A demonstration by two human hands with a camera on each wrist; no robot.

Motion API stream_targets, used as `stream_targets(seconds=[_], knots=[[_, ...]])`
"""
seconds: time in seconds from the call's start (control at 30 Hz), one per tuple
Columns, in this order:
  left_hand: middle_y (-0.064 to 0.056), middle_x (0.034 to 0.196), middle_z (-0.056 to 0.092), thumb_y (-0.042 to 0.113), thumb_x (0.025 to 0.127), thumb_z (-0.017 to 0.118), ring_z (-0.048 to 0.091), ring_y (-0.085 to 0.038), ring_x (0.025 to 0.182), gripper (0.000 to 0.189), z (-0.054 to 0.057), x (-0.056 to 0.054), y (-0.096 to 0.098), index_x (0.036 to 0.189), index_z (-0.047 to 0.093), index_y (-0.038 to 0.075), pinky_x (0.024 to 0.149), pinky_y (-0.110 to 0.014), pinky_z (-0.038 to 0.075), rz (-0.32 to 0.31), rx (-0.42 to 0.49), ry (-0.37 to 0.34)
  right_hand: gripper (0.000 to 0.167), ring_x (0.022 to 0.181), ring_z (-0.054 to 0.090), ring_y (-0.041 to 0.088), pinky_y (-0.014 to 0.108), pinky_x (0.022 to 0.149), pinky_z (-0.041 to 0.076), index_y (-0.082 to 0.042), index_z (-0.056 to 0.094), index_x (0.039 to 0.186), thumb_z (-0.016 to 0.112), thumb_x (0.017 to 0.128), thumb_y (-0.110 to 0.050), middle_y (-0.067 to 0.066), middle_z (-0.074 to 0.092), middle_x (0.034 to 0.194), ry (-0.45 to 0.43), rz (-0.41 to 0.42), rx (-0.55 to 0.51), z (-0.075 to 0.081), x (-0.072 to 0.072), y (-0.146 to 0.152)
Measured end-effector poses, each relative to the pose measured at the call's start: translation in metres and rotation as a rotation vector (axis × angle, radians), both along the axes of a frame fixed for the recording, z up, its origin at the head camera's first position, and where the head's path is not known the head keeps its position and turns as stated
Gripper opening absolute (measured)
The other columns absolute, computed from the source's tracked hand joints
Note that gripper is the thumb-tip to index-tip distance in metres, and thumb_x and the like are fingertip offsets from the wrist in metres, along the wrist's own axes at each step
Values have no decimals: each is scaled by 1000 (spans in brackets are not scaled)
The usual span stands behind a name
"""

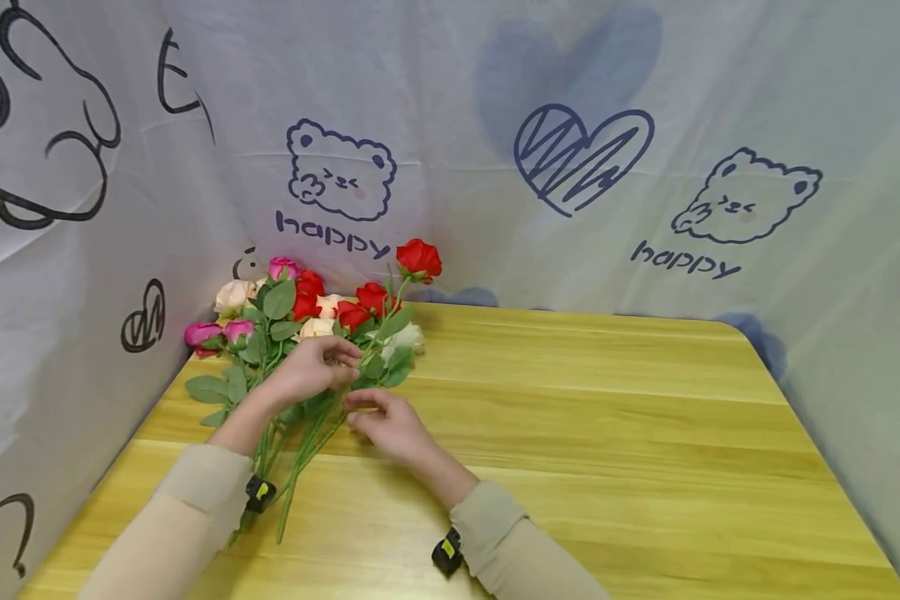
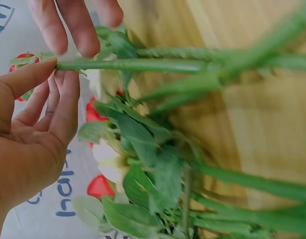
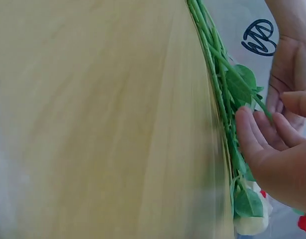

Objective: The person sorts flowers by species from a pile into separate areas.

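Note:
My left hand [image 1: 318, 367] pinches the green stem [image 2: 133, 65] of a red rose [image 1: 420, 259] between thumb and fingertips, as the left wrist view shows. That rose stands higher than the other flowers and leans right. Just below and to the right, my right hand [image 1: 393, 427] is held beside the same stem, its fingers loosely bent and not closed round it. In the right wrist view the right fingers [image 3: 250, 134] are close to a leafy stem. Under the hands lie other red roses [image 1: 354, 315], pink roses [image 1: 204, 335], cream roses [image 1: 235, 296] and a white flower [image 1: 407, 337].
The flowers lie at the back left of a wooden table [image 1: 607, 433], their stems [image 1: 294, 487] pointing toward the front. White cloth [image 1: 450, 150] printed with bears and hearts hangs behind and along the sides. Black wrist devices [image 1: 447, 552] sit at the cuffs.

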State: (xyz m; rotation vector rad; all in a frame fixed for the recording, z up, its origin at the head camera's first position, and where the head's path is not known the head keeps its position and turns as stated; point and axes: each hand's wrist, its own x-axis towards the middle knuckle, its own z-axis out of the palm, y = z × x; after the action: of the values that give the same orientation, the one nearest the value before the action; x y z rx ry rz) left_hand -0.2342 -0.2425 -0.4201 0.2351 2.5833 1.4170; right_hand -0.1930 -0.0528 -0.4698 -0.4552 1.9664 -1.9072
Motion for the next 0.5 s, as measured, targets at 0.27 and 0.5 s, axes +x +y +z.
stream_targets(seconds=[0.27,0.5], knots=[[-24,123,68,8,97,71,67,-27,103,36,6,-1,19,130,64,-4,80,-29,57,51,72,25,31,103,73,33,42,88,61,5,68,127,66,97,-1,21,69,127,-9,-108,-95,-1,0,0],[-23,125,68,9,98,71,67,-33,111,34,4,-1,33,129,64,-3,83,-31,56,108,105,56,27,99,74,37,41,83,64,7,69,120,69,93,6,24,68,122,-42,-191,-198,-7,-3,3]])
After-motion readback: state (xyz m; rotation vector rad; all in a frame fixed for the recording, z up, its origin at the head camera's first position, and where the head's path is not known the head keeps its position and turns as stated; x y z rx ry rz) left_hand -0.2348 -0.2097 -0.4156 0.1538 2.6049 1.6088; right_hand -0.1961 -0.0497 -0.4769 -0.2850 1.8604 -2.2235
